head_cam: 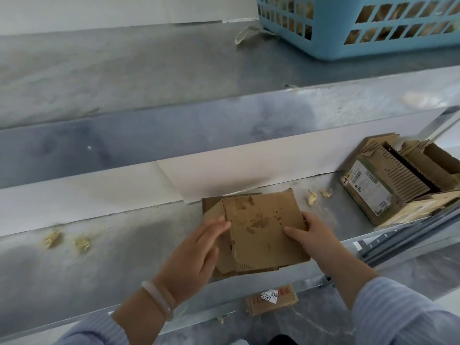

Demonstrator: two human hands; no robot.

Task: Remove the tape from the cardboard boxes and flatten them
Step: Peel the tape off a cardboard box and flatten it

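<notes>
Two grips: the left grip [196,250] and the right grip [311,232] are both set on one flattened cardboard box [261,227].
Left grip: the fingers are stretched nearly straight and laid flat on the left flaps of the box; nothing is clasped.
Right grip: the right edge of the box is held, with the thumb laid on top and the fingers wrapped round the edge.
Flattened cardboard box: a stained brown sheet is seen lying on further flat cardboard pieces, near the front lip of the metal shelf [124,257], at mid-view.
Second box [388,180]: it is left standing at the right end of the same shelf, well apart from the grips, its top flaps opened and a printed label shown on its side.
Tape scraps [53,239]: crumpled yellowish bits are scattered on the shelf, two to the left of the grips and more between the two boxes.
Paper strip [99,192]: the back wall of the shelf is lined with white sheets.
Blue basket [361,26]: it is placed on the upper shelf [149,66], at top right.
Bangle [156,297]: a pale band is worn on the left wrist, above a striped blue sleeve.
Small carton [271,298]: it is seen on the floor below the shelf lip, with a handwritten white slip on it.
</notes>
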